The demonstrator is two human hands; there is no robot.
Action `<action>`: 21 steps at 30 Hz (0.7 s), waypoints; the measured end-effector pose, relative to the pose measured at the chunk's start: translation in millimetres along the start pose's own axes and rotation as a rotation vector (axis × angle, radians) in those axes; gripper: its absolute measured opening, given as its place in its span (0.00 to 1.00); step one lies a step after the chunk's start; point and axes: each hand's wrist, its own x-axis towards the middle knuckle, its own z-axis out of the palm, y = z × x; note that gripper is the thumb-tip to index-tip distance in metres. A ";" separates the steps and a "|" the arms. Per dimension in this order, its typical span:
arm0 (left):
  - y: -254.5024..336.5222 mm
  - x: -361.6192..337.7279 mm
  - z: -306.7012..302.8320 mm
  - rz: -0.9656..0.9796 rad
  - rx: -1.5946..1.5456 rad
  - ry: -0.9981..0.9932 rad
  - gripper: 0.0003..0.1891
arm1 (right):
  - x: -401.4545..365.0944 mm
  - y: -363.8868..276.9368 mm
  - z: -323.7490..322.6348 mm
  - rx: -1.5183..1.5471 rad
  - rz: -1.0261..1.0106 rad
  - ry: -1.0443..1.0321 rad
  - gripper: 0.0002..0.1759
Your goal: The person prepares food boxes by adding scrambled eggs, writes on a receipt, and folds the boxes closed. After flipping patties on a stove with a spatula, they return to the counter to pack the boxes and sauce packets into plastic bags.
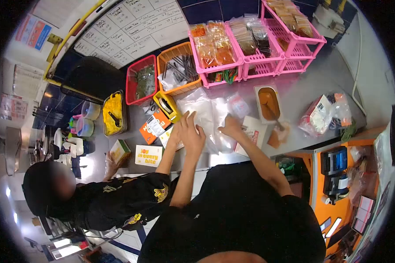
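A clear plastic bag [208, 125] lies on the steel counter between my two hands. My left hand [192, 135] is at its left edge, fingers stretched out and apart. At the right edge, my right hand [231, 127] has its fingers curled on the plastic, thumb pointing left. Just left of my left hand, a co-worker's hand [174, 136] reaches toward the yellow tape dispenser [166, 106] and a small carton beneath it. A white and red box [252, 130] lies partly under my right forearm. Above it sits a small packet in clear plastic [238, 105].
A metal tub of orange sauce [268, 101] stands at right, near a bagged bundle [324, 115]. Pink racks [261, 68] of sachets and an orange basket [180, 50] line the back. The co-worker's other hand [113, 165] holds a box [120, 151] at left.
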 end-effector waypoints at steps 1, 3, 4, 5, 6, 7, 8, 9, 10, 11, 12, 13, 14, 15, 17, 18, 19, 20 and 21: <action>21.2 -1.3 -6.0 -0.013 -0.091 0.135 0.16 | -2.1 0.2 4.1 -0.002 0.007 -0.008 0.42; 43.5 -13.5 -3.1 -0.011 -0.366 0.122 0.16 | -1.3 6.2 15.2 0.111 0.105 0.352 0.44; 44.1 -23.6 5.6 -0.120 -0.550 -0.126 0.14 | 2.3 13.3 22.0 0.031 0.104 0.444 0.44; 45.0 -30.4 22.2 -0.142 -0.556 -0.122 0.14 | 5.0 23.5 27.4 0.015 0.100 0.428 0.44; 43.5 -35.3 43.3 -0.231 -0.684 -0.263 0.12 | 8.2 29.4 28.8 -0.014 0.098 0.373 0.42; 36.0 -41.8 63.1 -0.314 -0.809 -0.402 0.12 | 13.8 33.9 29.3 -0.038 0.095 0.321 0.40; 16.4 -54.7 90.4 -0.321 -0.807 -0.400 0.12 | 23.4 44.6 27.6 0.124 0.111 0.244 0.40; -8.1 -69.3 122.6 -0.303 -0.598 -0.358 0.14 | 23.9 48.2 31.0 0.126 0.110 0.243 0.40; -21.3 -72.3 138.9 -0.275 -0.390 -0.310 0.16 | 27.8 49.7 31.5 0.114 0.135 0.198 0.37; -19.1 -66.5 135.5 -0.263 -0.390 -0.306 0.16 | 33.8 53.8 32.5 0.100 0.161 0.156 0.33; -12.2 -63.8 127.7 -0.260 -0.347 -0.392 0.18 | 37.7 63.8 43.1 0.000 0.076 0.206 0.29; -4.9 -60.1 119.9 -0.261 -0.302 -0.477 0.20 | 32.3 60.9 39.2 -0.002 0.074 0.210 0.29; 2.4 -55.7 113.3 -0.260 -0.272 -0.490 0.14 | 25.4 57.7 37.3 0.362 0.150 0.190 0.24; -0.6 -58.5 120.6 -0.263 -0.269 -0.490 0.14 | 15.9 50.7 34.1 0.727 0.225 0.163 0.19; -12.9 -63.2 142.0 -0.273 -0.555 -0.329 0.09 | -0.3 36.8 26.4 0.819 0.172 0.271 0.23; -8.1 -57.7 134.0 -0.266 -0.553 -0.328 0.09 | -3.2 34.1 25.5 0.867 0.167 0.344 0.24; 3.7 -50.3 115.9 -0.267 -0.615 -0.215 0.07 | -4.8 32.5 24.7 0.917 0.163 0.421 0.25; 11.9 -45.5 101.6 -0.267 -0.677 -0.107 0.06 | -17.5 21.3 3.3 0.755 0.208 0.299 0.22; 13.1 -42.7 95.2 -0.254 -0.675 -0.117 0.06 | -20.4 19.1 -0.4 0.767 0.213 0.310 0.22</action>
